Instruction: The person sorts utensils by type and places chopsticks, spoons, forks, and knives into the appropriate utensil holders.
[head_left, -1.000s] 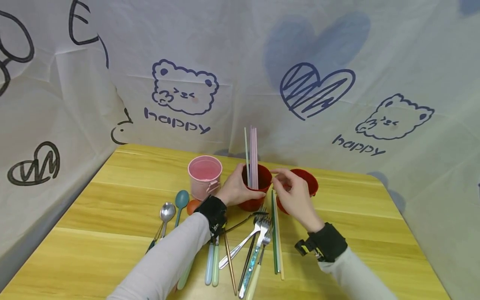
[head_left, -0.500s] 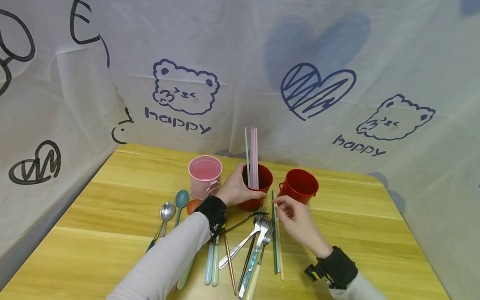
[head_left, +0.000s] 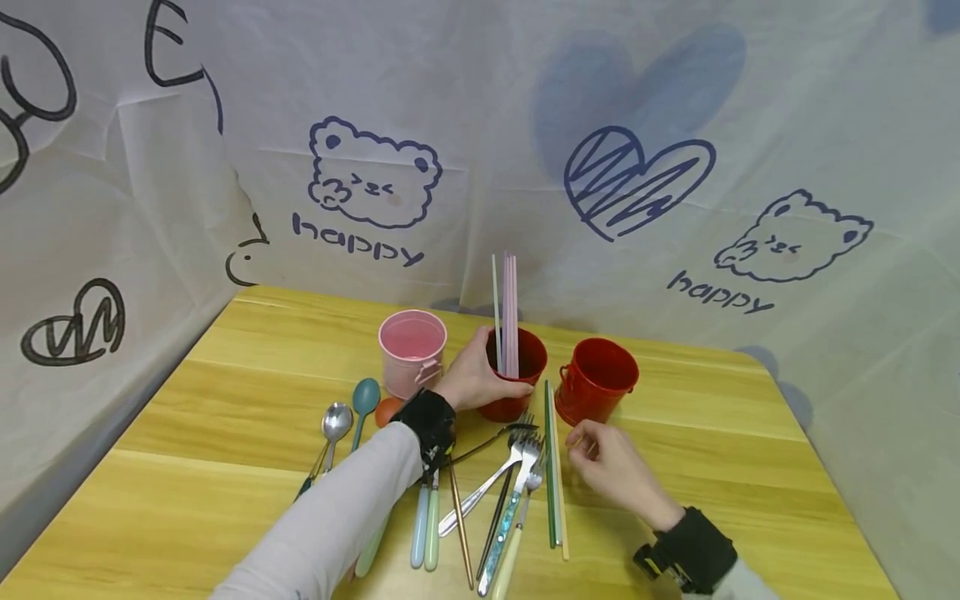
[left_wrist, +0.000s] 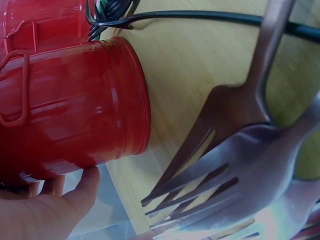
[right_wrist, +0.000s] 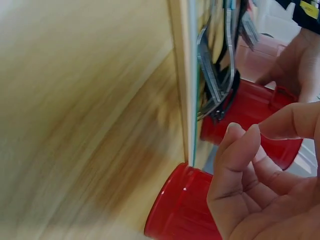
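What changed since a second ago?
The right hand drew back and rightward, uncovering the right red bucket; its fingers hold nothing. The left hand still grips the other red bucket, sticks inside. The pink bucket stayed put.

Sticks (head_left: 551, 467) in gap between red buckets (head_left: 594, 396)

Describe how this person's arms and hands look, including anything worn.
The left hand and right hand are bare. Long, pale grey sleeves run to a black band at each wrist; the right one carries a small dark device with a touch of yellow.
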